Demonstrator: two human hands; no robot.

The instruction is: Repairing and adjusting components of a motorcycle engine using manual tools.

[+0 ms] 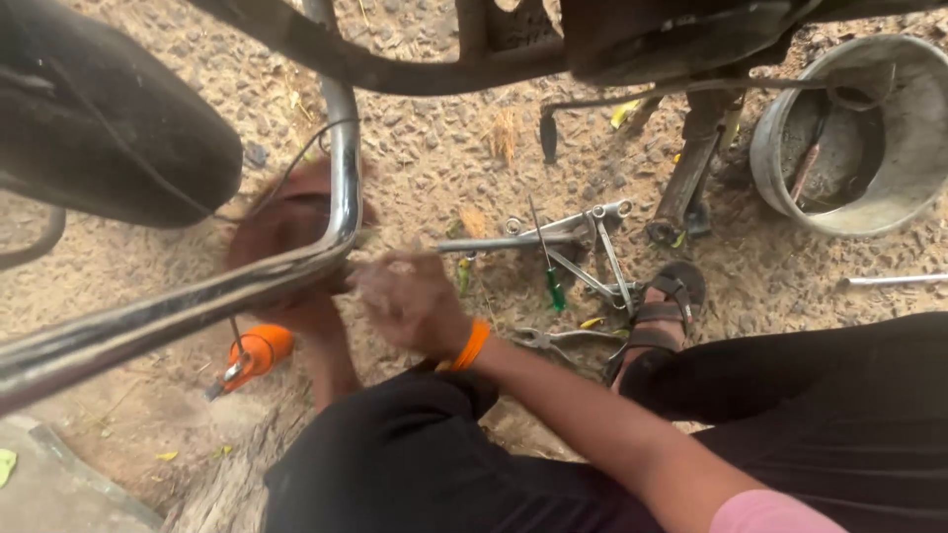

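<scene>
My knees (415, 464) in black trousers fill the lower frame, nearest the view; my sandalled foot (664, 308) rests on the gravel ground (444, 158) beyond them.

The chrome bar (197, 301) runs from the lower left up to a bend, then rises vertically toward the top of the frame. It is polished, tubular and reflective. A thin black cable (286, 178) hangs beside the upright section. A large black tyre (99, 109) sits at the upper left.

My right hand (410, 301) reaches forward from the lower right, forearm extended, an orange wristband (472, 345) at the wrist. The hand sits just right of the bar's bend. It is motion-blurred; the fingers appear curled, but I cannot tell whether the grip is clenched on anything. A long metal rod (499, 243) extends rightward from the hand's position.

My left hand (281, 237) is behind the bar's bend, also blurred and partly hidden by the bar. Its grip state cannot be determined.

An orange oil can (255, 353) lies on the ground below the bar, near my left forearm. Spanners (592, 222), a green-handled screwdriver (549, 266) and pliers (553, 339) lie scattered on the gravel between my right hand and foot. A grey metal basin (904, 188) stands at the upper right. A concrete slab edge (59, 484) shows at the lower left.
</scene>
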